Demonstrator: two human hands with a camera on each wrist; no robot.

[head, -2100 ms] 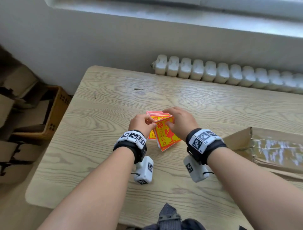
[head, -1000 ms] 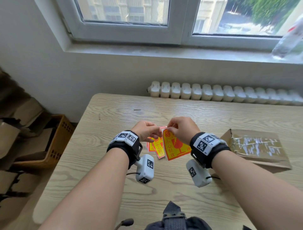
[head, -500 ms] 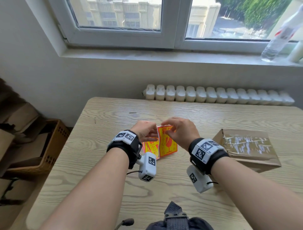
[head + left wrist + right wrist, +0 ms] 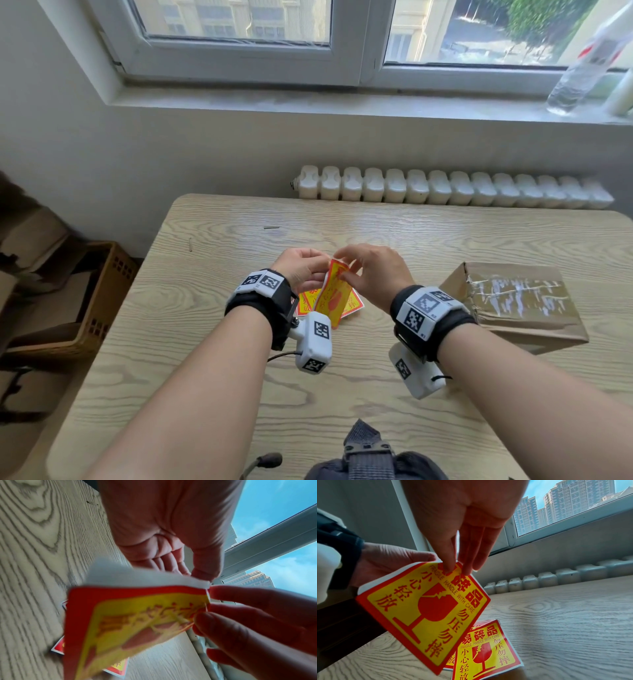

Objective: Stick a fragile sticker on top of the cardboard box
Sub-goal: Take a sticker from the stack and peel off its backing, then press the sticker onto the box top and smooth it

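Sticker: red-and-yellow fragile sticker point(image 4: 334, 294) held upright above the wooden table point(image 4: 205, 342) — top corner up for peeling.
Left hand point(image 4: 303, 270): pinches the white backing.
Right hand point(image 4: 373, 274): fingertips nip the corner.
Box: taped brown cardboard box point(image 4: 513, 301) — waiting, well right.

Both forearms reach forward from the lower edge of the frame and meet at centre, raised off the surface. Left hand point(image 4: 303, 269): fingers curled, pinching a sticker point(image 4: 334, 293) at its top edge. Right hand point(image 4: 371, 270): fingertips point(image 4: 449, 568) pressed on the same top corner, thumb hidden behind.
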